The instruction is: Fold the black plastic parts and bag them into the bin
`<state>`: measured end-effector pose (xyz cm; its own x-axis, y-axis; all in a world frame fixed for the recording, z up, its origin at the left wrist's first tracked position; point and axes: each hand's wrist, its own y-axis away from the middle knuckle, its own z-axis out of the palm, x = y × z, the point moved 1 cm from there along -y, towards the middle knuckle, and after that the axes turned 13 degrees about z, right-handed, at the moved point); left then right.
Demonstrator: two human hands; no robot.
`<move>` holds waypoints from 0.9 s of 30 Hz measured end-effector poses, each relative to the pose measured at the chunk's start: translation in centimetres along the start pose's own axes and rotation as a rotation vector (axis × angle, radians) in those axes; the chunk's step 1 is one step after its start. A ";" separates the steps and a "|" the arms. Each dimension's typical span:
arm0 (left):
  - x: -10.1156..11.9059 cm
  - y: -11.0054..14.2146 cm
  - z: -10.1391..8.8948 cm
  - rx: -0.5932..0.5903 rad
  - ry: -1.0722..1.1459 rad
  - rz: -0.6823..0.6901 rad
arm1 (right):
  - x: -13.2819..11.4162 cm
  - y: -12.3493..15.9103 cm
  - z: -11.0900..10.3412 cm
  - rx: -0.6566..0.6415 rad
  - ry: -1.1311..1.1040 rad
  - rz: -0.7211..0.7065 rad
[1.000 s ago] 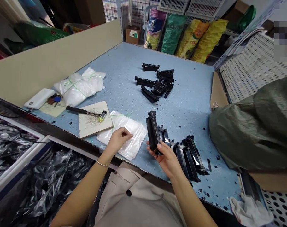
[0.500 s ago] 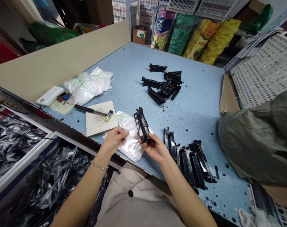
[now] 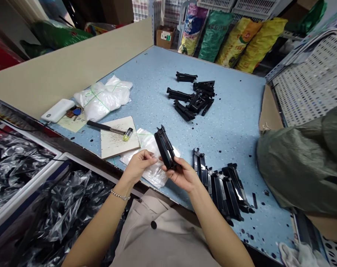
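My right hand (image 3: pixel 182 174) grips the lower end of a stack of black plastic parts (image 3: pixel 164 146), which tilts up and to the left above the blue table (image 3: pixel 229 122). My left hand (image 3: pixel 140 163) pinches the edge of a clear plastic bag (image 3: pixel 154 168) on top of a flat pile of such bags, right beside the held stack. A row of more black parts (image 3: pixel 222 187) lies to the right of my right hand. A loose heap of black parts (image 3: pixel 194 98) sits farther back.
A small hammer (image 3: pixel 110 129) rests on a beige board (image 3: pixel 117 139). Tied bundles of white bags (image 3: pixel 103 96), a white power bank (image 3: pixel 57 110) and keys lie at the left. A green sack (image 3: pixel 304 159) fills the right side. Bins of black plastic (image 3: pixel 35 196) stand below the table's near edge.
My right hand lifted the black stack from beside the row and carried it left, up to the bag pile. My left hand went from resting on the bags to pinching one.
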<state>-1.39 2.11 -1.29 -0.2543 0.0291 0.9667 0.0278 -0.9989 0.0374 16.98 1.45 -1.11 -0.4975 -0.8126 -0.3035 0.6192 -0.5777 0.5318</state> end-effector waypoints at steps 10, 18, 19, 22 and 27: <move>0.9 1.0 0.5 0.069 -0.109 0.087 | 0.5 0.1 0.7 0.042 0.042 -0.023; 3.0 1.2 -2.4 -0.114 -0.951 0.546 | 0.0 -0.4 0.3 0.129 0.067 -0.099; 3.0 1.2 -2.6 -0.141 -1.010 0.554 | 0.0 -0.4 0.4 0.156 0.084 -0.142; 2.9 1.0 -2.5 -0.147 -1.056 0.578 | -0.1 0.4 0.6 0.245 0.100 -0.275; 2.5 0.7 -1.6 -0.196 -0.890 0.462 | 0.9 3.8 0.6 0.039 0.065 -0.063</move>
<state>-3.51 1.43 0.75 0.5538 -0.4238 0.7167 -0.2381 -0.9054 -0.3515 18.50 -1.47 1.10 -0.4935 -0.7790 -0.3868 0.5633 -0.6251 0.5402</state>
